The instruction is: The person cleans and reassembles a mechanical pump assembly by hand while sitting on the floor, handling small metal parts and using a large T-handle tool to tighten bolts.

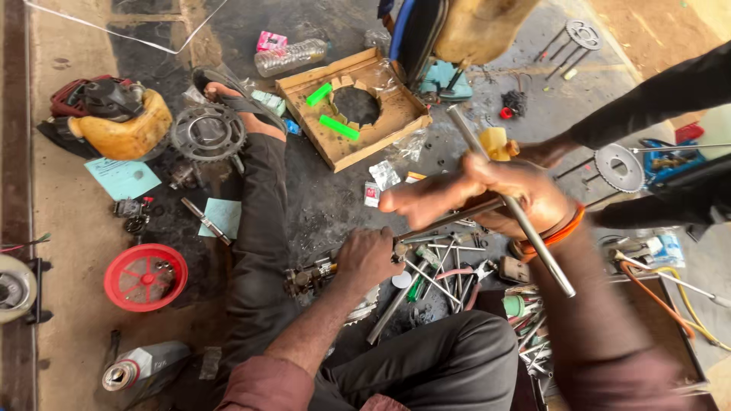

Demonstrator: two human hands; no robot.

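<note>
The left hand (367,257) is clamping the small engine part (311,277); the right hand (499,199), fist closed, is turning the T-handle wrench (512,202), apparently seated; keep it square.

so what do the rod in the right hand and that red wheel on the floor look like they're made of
The rod held in the right hand looks like bare metal: grey with a dull sheen. The red wheel looks like moulded plastic, judging by its even matte colour and spokes, though painted metal is possible.
</note>
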